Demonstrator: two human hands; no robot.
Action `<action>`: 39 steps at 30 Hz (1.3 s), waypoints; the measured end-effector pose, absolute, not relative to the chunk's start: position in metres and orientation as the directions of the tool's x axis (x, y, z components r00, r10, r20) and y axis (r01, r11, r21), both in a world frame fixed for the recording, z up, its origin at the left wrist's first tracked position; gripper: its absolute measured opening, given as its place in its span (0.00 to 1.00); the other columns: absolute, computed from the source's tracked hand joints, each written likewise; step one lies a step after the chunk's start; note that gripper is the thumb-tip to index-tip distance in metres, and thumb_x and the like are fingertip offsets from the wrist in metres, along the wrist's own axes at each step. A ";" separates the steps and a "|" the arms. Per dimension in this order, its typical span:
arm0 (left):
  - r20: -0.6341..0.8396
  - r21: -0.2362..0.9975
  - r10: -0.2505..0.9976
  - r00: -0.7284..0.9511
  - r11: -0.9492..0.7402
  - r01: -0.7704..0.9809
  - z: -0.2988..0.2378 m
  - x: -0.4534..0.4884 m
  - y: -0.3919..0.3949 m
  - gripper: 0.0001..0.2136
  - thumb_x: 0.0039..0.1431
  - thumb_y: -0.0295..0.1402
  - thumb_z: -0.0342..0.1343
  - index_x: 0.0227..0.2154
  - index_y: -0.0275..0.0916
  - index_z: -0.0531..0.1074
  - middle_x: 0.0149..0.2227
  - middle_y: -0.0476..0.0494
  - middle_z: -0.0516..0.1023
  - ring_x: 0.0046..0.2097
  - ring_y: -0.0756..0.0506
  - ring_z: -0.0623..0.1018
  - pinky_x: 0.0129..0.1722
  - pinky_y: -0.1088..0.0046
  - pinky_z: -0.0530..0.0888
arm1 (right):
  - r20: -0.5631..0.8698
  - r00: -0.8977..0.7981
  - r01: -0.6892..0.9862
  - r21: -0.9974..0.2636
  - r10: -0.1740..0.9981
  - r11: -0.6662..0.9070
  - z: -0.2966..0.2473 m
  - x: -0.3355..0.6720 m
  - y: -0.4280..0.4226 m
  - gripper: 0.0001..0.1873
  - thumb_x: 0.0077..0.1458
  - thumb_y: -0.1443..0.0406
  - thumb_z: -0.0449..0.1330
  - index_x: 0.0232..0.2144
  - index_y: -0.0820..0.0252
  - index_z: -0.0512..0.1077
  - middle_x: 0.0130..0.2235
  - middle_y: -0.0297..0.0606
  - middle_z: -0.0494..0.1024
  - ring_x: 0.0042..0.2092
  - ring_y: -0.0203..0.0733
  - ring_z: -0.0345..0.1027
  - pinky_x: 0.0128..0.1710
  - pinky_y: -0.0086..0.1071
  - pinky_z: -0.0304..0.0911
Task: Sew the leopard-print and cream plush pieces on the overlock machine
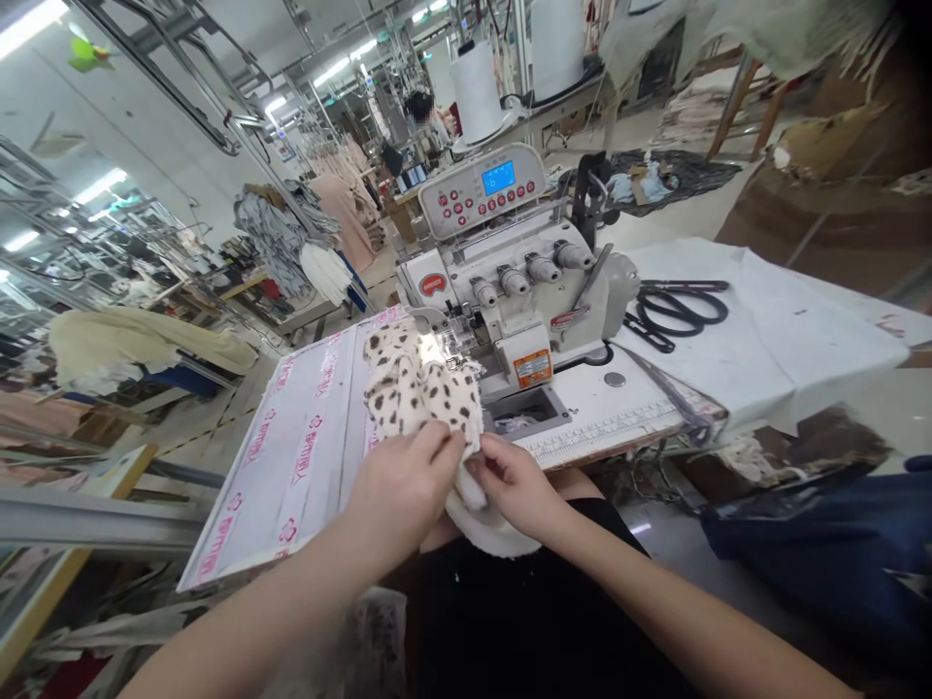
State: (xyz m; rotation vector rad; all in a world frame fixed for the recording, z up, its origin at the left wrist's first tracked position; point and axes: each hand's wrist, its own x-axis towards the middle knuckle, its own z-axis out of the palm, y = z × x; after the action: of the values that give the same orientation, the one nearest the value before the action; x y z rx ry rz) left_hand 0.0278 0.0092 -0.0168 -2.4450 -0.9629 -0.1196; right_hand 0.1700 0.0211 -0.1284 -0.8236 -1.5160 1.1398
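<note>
Leopard-print fleece [418,388], long axis toward the overlocker [510,282], pinched by left hand [404,490] and right hand [514,488]

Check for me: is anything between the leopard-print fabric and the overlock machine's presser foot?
Nothing visible stands between them. The leopard-print fabric, gathered by the left hand and right hand, lies on the printed plate and reaches the presser foot of the overlock machine.

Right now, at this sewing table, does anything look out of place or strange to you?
The spotted fabric looks bunched into folds at the overlock machine's presser foot, not lying flat. The white sheet under the black scissors is also rumpled, with an uneven edge.
</note>
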 end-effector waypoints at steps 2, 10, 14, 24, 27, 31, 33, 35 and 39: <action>0.318 -0.347 0.601 0.733 -0.646 0.680 -0.026 0.027 0.008 0.11 0.57 0.27 0.46 0.42 0.34 0.67 0.36 0.44 0.71 0.27 0.49 0.71 0.23 0.73 0.68 | 0.284 -0.250 -0.134 -0.957 0.926 0.257 -0.132 0.170 0.021 0.06 0.50 0.70 0.51 0.25 0.60 0.67 0.30 0.35 0.69 0.33 0.38 0.62 0.35 0.30 0.58; 0.415 -0.277 0.577 0.703 -0.656 0.702 -0.060 0.036 -0.004 0.10 0.57 0.24 0.46 0.40 0.31 0.68 0.31 0.42 0.72 0.30 0.48 0.71 0.26 0.73 0.69 | -0.003 -0.354 -0.436 -0.884 0.935 -0.167 -0.137 0.171 0.029 0.22 0.53 0.50 0.48 0.18 0.60 0.60 0.17 0.30 0.60 0.21 0.34 0.56 0.21 0.27 0.54; 0.238 -0.070 0.687 0.687 -0.693 0.717 -0.048 0.044 -0.006 0.07 0.56 0.27 0.48 0.32 0.35 0.70 0.31 0.43 0.70 0.33 0.46 0.70 0.31 0.67 0.70 | 0.055 -0.342 -0.232 -0.972 0.938 -0.028 -0.130 0.174 0.032 0.20 0.49 0.52 0.55 0.17 0.60 0.59 0.18 0.28 0.58 0.22 0.32 0.53 0.22 0.26 0.52; 0.337 0.056 0.784 0.522 -0.570 0.820 -0.042 0.030 0.052 0.12 0.58 0.30 0.49 0.45 0.37 0.68 0.49 0.41 0.66 0.49 0.43 0.65 0.50 0.59 0.65 | 0.156 -0.389 -0.069 -0.988 0.908 0.140 -0.123 0.186 0.024 0.18 0.55 0.56 0.50 0.20 0.61 0.61 0.24 0.33 0.61 0.28 0.36 0.55 0.31 0.31 0.56; 0.339 0.058 0.779 0.527 -0.577 0.815 -0.044 0.028 0.053 0.13 0.59 0.30 0.48 0.46 0.37 0.68 0.49 0.40 0.66 0.49 0.42 0.65 0.49 0.59 0.66 | 0.185 -0.390 -0.057 -0.983 0.902 0.177 -0.124 0.187 0.027 0.18 0.56 0.56 0.49 0.20 0.61 0.63 0.25 0.34 0.63 0.29 0.37 0.56 0.32 0.31 0.56; 0.319 0.078 0.788 0.527 -0.576 0.814 -0.043 0.022 0.067 0.14 0.60 0.33 0.46 0.47 0.39 0.68 0.49 0.40 0.66 0.51 0.42 0.64 0.49 0.59 0.66 | 0.200 -0.361 -0.047 -0.979 0.911 0.196 -0.119 0.188 0.040 0.19 0.55 0.54 0.50 0.20 0.60 0.64 0.24 0.34 0.65 0.29 0.38 0.58 0.30 0.30 0.56; 0.310 0.102 0.794 0.523 -0.575 0.812 -0.040 0.017 0.078 0.14 0.60 0.35 0.46 0.47 0.41 0.68 0.50 0.41 0.66 0.51 0.42 0.64 0.49 0.60 0.66 | 0.213 -0.345 -0.033 -0.976 0.914 0.215 -0.116 0.189 0.049 0.19 0.54 0.54 0.51 0.19 0.60 0.64 0.23 0.33 0.64 0.28 0.38 0.57 0.29 0.29 0.56; 0.329 0.156 0.792 0.514 -0.582 0.798 -0.038 0.013 0.084 0.13 0.60 0.36 0.46 0.45 0.42 0.70 0.49 0.43 0.67 0.50 0.44 0.66 0.49 0.62 0.67 | 0.222 -0.330 -0.009 -0.973 0.917 0.233 -0.114 0.187 0.058 0.18 0.54 0.54 0.51 0.20 0.60 0.63 0.23 0.32 0.63 0.28 0.37 0.56 0.29 0.28 0.55; 0.483 0.182 0.719 0.499 -0.640 0.747 -0.043 0.017 0.062 0.16 0.55 0.40 0.53 0.45 0.39 0.69 0.51 0.39 0.63 0.52 0.41 0.64 0.51 0.61 0.65 | 0.218 -0.298 -0.002 -0.974 0.929 0.228 -0.113 0.183 0.067 0.18 0.55 0.55 0.50 0.20 0.61 0.61 0.22 0.30 0.59 0.26 0.34 0.53 0.27 0.27 0.52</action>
State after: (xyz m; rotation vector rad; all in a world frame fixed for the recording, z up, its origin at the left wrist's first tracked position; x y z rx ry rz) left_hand 0.0166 0.0616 -0.0426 -2.6751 -1.3095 -0.8250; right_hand 0.1831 0.0675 -0.1126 -0.9024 -1.5497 1.2304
